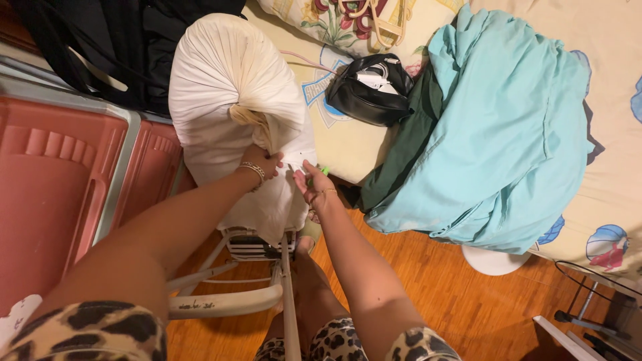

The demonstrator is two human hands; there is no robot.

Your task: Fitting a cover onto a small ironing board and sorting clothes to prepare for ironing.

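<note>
Head view, left hand [262, 162] gripping white bundle [231, 100] (twisted), black bag [369, 97] beside

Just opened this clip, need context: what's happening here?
A person works on a white cloth bundle that rests on a white chair beside a bed. The left hand pinches the cloth near its gathered end. The right hand holds a small green thing, too small to identify, against the same spot. A black bag and a turquoise sheet lie on the bed.
</note>
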